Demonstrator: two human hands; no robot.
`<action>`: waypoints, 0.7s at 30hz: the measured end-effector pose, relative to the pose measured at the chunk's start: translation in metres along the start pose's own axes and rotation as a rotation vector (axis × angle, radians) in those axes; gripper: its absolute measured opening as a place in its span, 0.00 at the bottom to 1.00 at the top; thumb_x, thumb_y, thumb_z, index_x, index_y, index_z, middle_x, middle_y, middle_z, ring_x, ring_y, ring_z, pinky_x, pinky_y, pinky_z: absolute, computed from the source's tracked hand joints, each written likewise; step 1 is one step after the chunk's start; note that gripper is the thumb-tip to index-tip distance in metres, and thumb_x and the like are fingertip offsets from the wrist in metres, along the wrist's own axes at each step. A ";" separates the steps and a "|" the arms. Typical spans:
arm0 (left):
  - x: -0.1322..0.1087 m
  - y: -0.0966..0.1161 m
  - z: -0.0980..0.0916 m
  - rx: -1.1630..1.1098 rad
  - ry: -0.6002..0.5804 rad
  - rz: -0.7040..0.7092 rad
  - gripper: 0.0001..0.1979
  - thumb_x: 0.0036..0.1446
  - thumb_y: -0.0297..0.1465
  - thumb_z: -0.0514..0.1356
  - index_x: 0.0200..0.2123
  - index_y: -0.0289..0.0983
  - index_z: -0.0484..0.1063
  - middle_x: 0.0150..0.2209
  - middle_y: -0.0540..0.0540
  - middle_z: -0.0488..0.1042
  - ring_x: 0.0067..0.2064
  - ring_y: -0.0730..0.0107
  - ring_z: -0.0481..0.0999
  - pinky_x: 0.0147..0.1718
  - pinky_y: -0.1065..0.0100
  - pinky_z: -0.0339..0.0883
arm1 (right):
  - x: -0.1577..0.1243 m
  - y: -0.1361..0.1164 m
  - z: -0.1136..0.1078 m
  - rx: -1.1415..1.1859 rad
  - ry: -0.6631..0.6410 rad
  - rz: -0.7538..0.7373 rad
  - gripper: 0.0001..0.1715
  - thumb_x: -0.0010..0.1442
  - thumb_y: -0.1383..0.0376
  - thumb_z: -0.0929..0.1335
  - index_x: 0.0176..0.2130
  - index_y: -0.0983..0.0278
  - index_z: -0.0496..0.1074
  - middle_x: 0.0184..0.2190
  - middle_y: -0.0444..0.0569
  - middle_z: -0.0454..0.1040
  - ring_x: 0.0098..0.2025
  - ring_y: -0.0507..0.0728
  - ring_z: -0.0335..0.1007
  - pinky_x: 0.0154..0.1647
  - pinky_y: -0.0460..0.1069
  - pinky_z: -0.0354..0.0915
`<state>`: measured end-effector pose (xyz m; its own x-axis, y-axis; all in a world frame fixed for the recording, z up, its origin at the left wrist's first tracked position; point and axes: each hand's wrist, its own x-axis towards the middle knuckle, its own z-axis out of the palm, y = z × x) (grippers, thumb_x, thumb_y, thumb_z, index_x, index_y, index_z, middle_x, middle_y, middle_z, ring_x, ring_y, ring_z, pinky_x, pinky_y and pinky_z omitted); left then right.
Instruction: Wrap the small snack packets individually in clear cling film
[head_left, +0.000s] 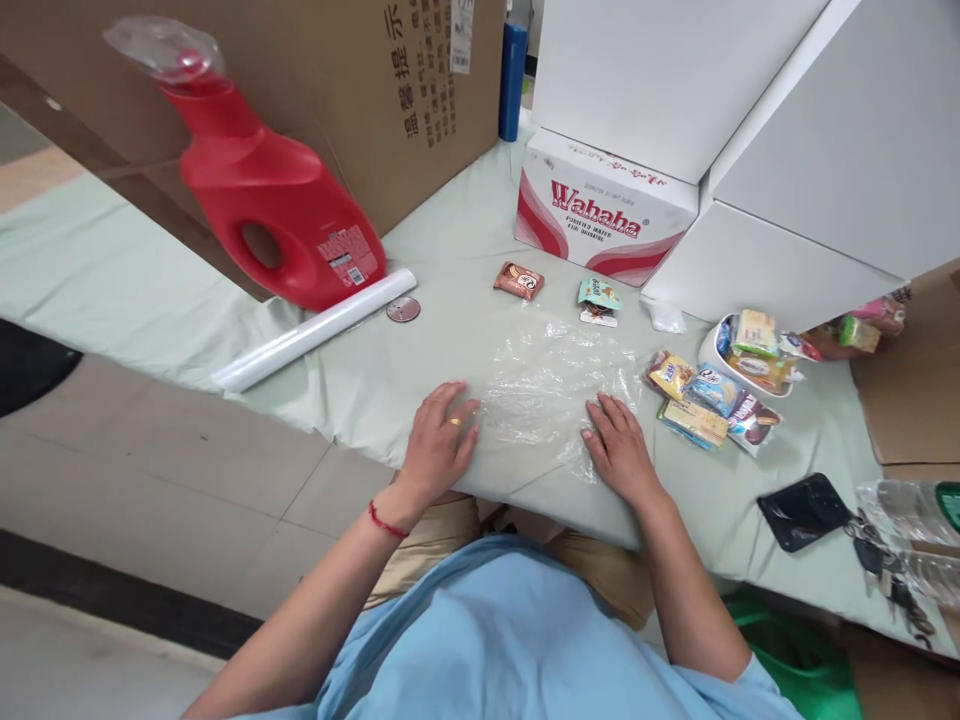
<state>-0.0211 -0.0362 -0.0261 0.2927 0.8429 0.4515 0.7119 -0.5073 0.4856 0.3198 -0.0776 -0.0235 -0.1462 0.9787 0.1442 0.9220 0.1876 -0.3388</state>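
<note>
A clear plastic sheet (pixel 551 385) lies crumpled but spread on the pale green table cover (pixel 450 330). My left hand (pixel 439 440) lies flat on its left edge, fingers stretched out, a ring on one finger. On the sheet's right edge rests my right hand (pixel 619 445), also flat with fingers extended. Neither hand grips anything. Beyond the sheet lie a brown snack packet (pixel 518 281) and a teal snack packet (pixel 598 297).
A red detergent jug (pixel 270 190) and a white roll (pixel 315 328) lie at the left. A Wahaha box (pixel 600 210), white boxes and a cardboard box stand behind. Several snack packets (pixel 709 400) and a white bowl (pixel 712 345) sit right; a black pouch (pixel 802 510) and keys lie nearer.
</note>
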 end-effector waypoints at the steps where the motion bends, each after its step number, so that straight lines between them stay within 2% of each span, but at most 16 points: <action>1: -0.002 0.002 -0.002 0.002 0.018 0.038 0.14 0.68 0.31 0.58 0.54 0.42 0.77 0.61 0.37 0.75 0.65 0.49 0.71 0.62 0.47 0.67 | 0.000 0.000 0.001 0.001 0.005 0.002 0.31 0.76 0.53 0.60 0.71 0.62 0.67 0.74 0.59 0.61 0.77 0.69 0.52 0.74 0.69 0.54; 3: -0.004 0.009 -0.005 0.021 -0.001 0.130 0.12 0.68 0.29 0.58 0.49 0.44 0.79 0.54 0.41 0.78 0.59 0.53 0.74 0.57 0.50 0.68 | 0.000 0.000 0.002 -0.001 0.012 0.002 0.31 0.76 0.53 0.60 0.71 0.62 0.67 0.74 0.59 0.61 0.76 0.69 0.52 0.74 0.69 0.54; 6: -0.001 0.021 -0.001 0.069 -0.100 0.232 0.10 0.70 0.29 0.57 0.46 0.44 0.80 0.49 0.43 0.80 0.55 0.56 0.75 0.53 0.53 0.67 | 0.000 0.000 0.003 -0.003 0.016 0.003 0.31 0.76 0.53 0.60 0.71 0.62 0.67 0.74 0.59 0.62 0.76 0.69 0.52 0.74 0.69 0.54; 11: 0.016 0.020 0.010 0.110 -0.260 0.264 0.12 0.73 0.30 0.55 0.41 0.41 0.79 0.42 0.43 0.81 0.53 0.55 0.74 0.52 0.53 0.66 | 0.000 0.002 0.001 0.009 0.017 -0.007 0.31 0.76 0.53 0.61 0.70 0.62 0.68 0.73 0.58 0.63 0.76 0.68 0.54 0.74 0.68 0.56; 14: 0.024 0.008 0.006 0.033 -0.315 0.320 0.13 0.74 0.30 0.53 0.43 0.41 0.79 0.43 0.43 0.82 0.55 0.56 0.75 0.53 0.53 0.66 | 0.000 0.002 0.000 0.016 0.032 -0.006 0.29 0.76 0.53 0.62 0.69 0.61 0.70 0.72 0.57 0.65 0.75 0.68 0.57 0.74 0.68 0.57; 17: 0.026 -0.003 -0.007 -0.055 -0.331 0.375 0.13 0.75 0.31 0.53 0.45 0.42 0.79 0.46 0.44 0.82 0.59 0.58 0.74 0.56 0.54 0.67 | 0.000 0.002 -0.001 0.018 0.040 -0.004 0.27 0.76 0.54 0.62 0.66 0.60 0.73 0.72 0.56 0.66 0.73 0.68 0.59 0.73 0.68 0.58; 21: 0.023 -0.005 -0.023 -0.056 -0.394 0.398 0.13 0.75 0.32 0.54 0.47 0.42 0.79 0.49 0.44 0.82 0.62 0.57 0.74 0.59 0.52 0.67 | 0.002 0.003 0.000 0.035 0.042 -0.003 0.26 0.75 0.55 0.62 0.66 0.59 0.73 0.71 0.54 0.67 0.73 0.69 0.59 0.72 0.70 0.59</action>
<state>-0.0325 -0.0189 -0.0010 0.7560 0.5820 0.2996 0.4656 -0.7998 0.3788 0.3217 -0.0753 -0.0246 -0.1332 0.9739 0.1836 0.9085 0.1940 -0.3702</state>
